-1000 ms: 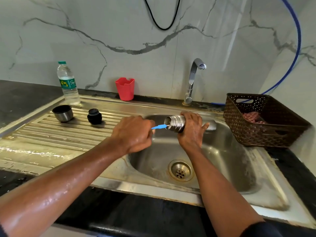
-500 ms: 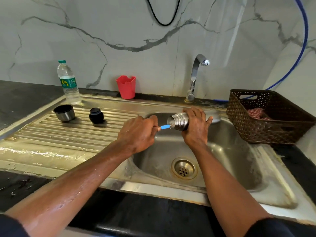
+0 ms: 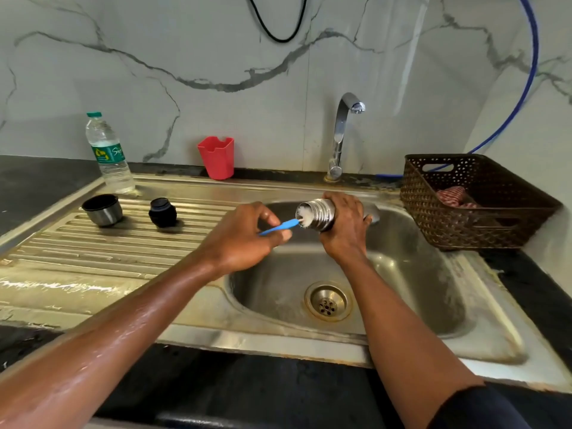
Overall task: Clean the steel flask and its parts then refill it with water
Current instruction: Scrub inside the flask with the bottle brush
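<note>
Steel gleamed along the ribbed neck of the flask (image 3: 318,213), which was held on its side above the sink (image 3: 402,274), its open mouth turned to the person's left. The job looked to be in its middle stretch. The flask had been taken apart, with its steel cup (image 3: 103,209) and black stopper (image 3: 162,212) standing apart from each other on the draining board (image 3: 93,243), and the inside of the body was being scrubbed. Whether those two parts had already been washed could not be told from the view. Rinsing the body, refilling it with water and refitting the stopper and cup all looked to be left, and no water ran from the tap (image 3: 342,134). The right hand (image 3: 345,230) was wrapped over the flask from above, fingers curled round the body just behind the neck, the forearm reaching up across the sink's near rim. The left hand (image 3: 244,239) pinched the handle of a thin blue brush (image 3: 278,227) between thumb and fingertips, the other fingers curled beneath. The brush's white head sat in the flask's mouth, where bristles and foam could not be told apart. Both forearms stretched forward and converged over the sink, the left one wet and shining.
</note>
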